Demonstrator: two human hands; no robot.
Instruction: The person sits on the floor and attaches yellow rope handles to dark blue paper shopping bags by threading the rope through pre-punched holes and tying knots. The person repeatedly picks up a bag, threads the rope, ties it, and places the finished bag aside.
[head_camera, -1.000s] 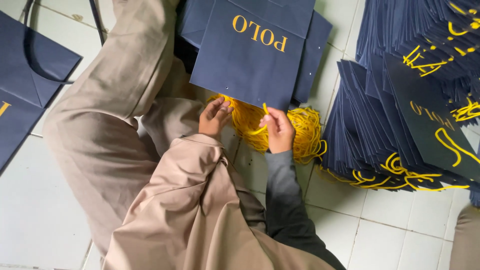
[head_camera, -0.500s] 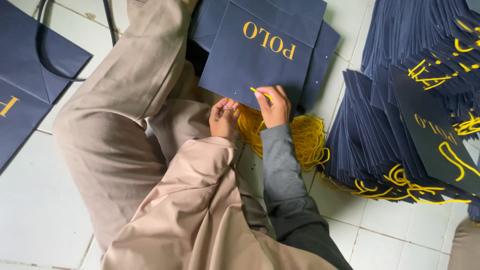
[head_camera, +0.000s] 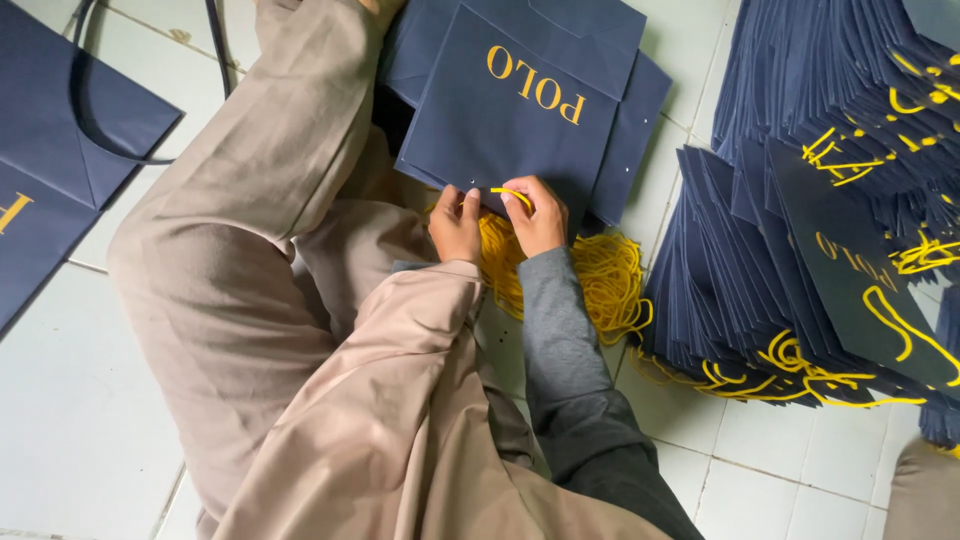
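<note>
A flat navy paper bag (head_camera: 520, 110) with gold lettering lies on top of other navy bags on the tiled floor. My left hand (head_camera: 455, 225) rests at the bag's near edge, fingers touching the paper. My right hand (head_camera: 538, 215) is beside it, pinching a yellow cord (head_camera: 510, 192) against the same edge. Under and behind both hands lies a heap of yellow cords (head_camera: 600, 280). My legs in beige trousers (head_camera: 260, 250) are folded on the left.
A large stack of navy bags fitted with yellow cord handles (head_camera: 830, 220) fans out on the right. Another navy bag with a dark handle (head_camera: 60, 150) lies at the left. White floor tiles (head_camera: 770, 450) show at the lower right and lower left.
Both hands moved up from the cord heap to the near edge of the top bag. The right hand brought a yellow cord with it.
</note>
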